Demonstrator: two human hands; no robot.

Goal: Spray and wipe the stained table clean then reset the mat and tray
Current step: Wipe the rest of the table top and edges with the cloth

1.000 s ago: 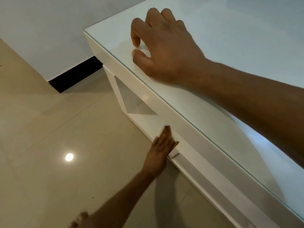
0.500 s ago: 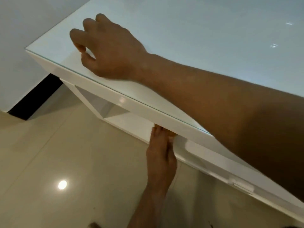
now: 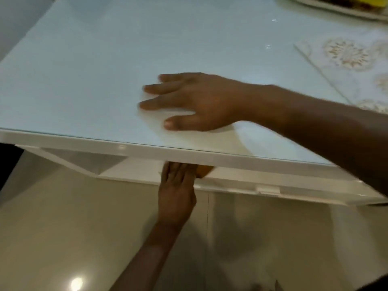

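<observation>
Judging the white glass-topped surface [image 3: 88, 66] as hard and slick, I would press on it, never grip. My right hand [image 3: 195, 101] lies spread flat near its front edge; the thin patterned cream mat [image 3: 344, 66], far right, looks floppy, best lifted by a corner. My left hand [image 3: 176, 190], fingers straight together, reaches under toward something orange [image 3: 203, 171] I cannot identify.

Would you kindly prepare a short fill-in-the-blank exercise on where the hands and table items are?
The right hand lies ____ on the glass tabletop.
The left hand reaches ____ the tabletop's front edge.
The patterned mat lies at the table's far ____ side.

Missing words: flat; under; right
</observation>
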